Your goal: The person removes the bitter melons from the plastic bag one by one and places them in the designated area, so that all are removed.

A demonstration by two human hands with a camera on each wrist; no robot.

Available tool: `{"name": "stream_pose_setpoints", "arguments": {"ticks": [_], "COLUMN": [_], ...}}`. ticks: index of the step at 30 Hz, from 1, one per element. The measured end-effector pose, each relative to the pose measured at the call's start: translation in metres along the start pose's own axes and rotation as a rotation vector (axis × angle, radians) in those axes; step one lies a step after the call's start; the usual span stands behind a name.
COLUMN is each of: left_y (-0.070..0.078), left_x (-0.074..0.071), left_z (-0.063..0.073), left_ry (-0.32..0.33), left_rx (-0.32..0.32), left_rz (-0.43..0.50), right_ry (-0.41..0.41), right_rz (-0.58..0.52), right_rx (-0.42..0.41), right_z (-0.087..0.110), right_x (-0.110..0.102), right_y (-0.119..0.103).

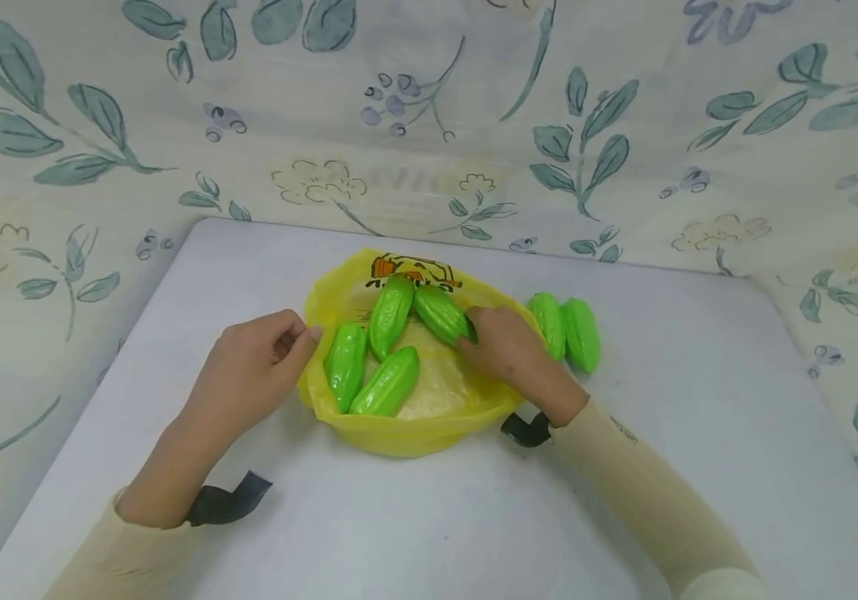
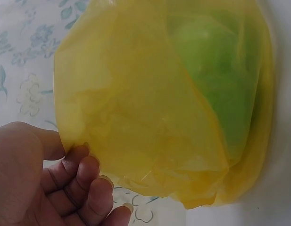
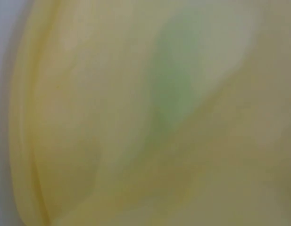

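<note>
A yellow plastic bag (image 1: 398, 435) stands wide open on the table, its wall seen close up in both wrist views. My left hand (image 1: 252, 367) pinches the bag's left rim between thumb and fingertips. Reaching inside the bag, my right hand (image 1: 507, 346) grips the end of a shiny green ridged toy vegetable (image 1: 439, 313). More of the same kind lie in the bag: one (image 1: 346, 367) at the left wall, one (image 1: 392, 317) leaning at the back, one (image 1: 388, 383) near the front. The right wrist view is blurred by the bag; no hand shows there.
Two more green toy vegetables, one (image 1: 546, 327) beside the other (image 1: 581, 335), lie on the white table (image 1: 413, 533) just right of the bag. Behind the table hangs a leaf-patterned cloth (image 1: 444, 192). Black straps (image 1: 229, 500) hang at the wrists.
</note>
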State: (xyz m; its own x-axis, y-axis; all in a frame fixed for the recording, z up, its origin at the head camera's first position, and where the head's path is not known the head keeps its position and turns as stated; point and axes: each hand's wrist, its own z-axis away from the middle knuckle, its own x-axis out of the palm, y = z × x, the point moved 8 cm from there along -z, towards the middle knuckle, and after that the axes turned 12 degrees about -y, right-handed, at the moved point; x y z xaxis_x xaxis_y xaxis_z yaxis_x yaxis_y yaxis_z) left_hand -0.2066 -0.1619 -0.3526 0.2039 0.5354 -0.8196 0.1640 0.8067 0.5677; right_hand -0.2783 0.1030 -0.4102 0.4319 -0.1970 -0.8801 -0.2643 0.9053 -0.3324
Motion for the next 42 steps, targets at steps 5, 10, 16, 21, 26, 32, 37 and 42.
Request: {"name": "stream_pose_setpoints", "arguments": {"ticks": [5, 10, 16, 21, 26, 32, 37, 42], "left_y": [-0.003, -0.002, 0.0, 0.001, 0.0, 0.0, 0.001, 0.001], "left_x": [0.002, 0.003, 0.001, 0.001, 0.002, 0.002, 0.002, 0.003], "left_z": [0.0, -0.001, -0.001, -0.001, -0.001, -0.001, -0.001, -0.001], "left_ry": [-0.008, -0.015, -0.003, 0.007, 0.003, -0.002, 0.0, -0.012], "left_rx": [-0.016, -0.018, -0.003, 0.006, 0.002, 0.004, 0.01, 0.007], "left_rz": [0.005, 0.001, -0.005, -0.007, -0.009, -0.004, -0.003, -0.001], "right_ry": [-0.02, -0.025, -0.011, -0.009, 0.005, 0.029, 0.038, 0.02], "right_rz": [-0.005, 0.007, -0.002, 0.002, 0.008, -0.002, -0.016, -0.036], "right_rx": [-0.01, 0.003, 0.0, -0.012, -0.027, -0.046, -0.059, -0.059], "right_z": [0.001, 0.004, 0.008, 0.013, 0.017, 0.023, 0.026, 0.028], "right_x": [0.0, 0.001, 0.0, 0.0, -0.001, -0.005, -0.007, -0.003], "right_y": [-0.001, -0.001, -0.002, -0.004, -0.005, -0.006, -0.006, -0.004]}}
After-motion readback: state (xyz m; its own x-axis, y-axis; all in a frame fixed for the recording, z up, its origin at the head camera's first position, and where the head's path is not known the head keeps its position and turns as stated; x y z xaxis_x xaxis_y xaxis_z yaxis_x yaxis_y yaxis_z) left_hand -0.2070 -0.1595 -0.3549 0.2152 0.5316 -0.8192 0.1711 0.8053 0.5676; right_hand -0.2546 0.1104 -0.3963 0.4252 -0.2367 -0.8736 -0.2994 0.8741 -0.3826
